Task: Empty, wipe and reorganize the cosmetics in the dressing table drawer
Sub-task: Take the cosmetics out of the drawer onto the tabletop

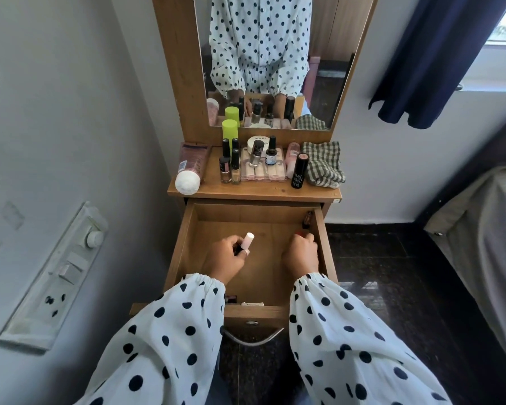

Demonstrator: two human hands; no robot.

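The wooden drawer [184, 238] stands pulled out below the dressing table top. Inside it, my left hand [224, 260] grips a small tube with a pale pink cap [247, 240], held upright. My right hand [301, 254] reaches to the drawer's right wall, its fingers curled round a small red item [300, 234] that is mostly hidden. A small dark bottle [306, 220] leans in the far right corner. On the table top stand several nail polish bottles [230, 168], a pink case [262, 171], a black tube [299, 171] and a checked cloth [323, 163].
A pink tube with a white cap [189, 168] lies at the table top's left edge, a lime-capped bottle [230, 130] by the mirror [275, 54]. A wall switch panel [56, 276] is at left, a bed [485, 229] at right. Small items [251, 304] lie at the drawer's near edge.
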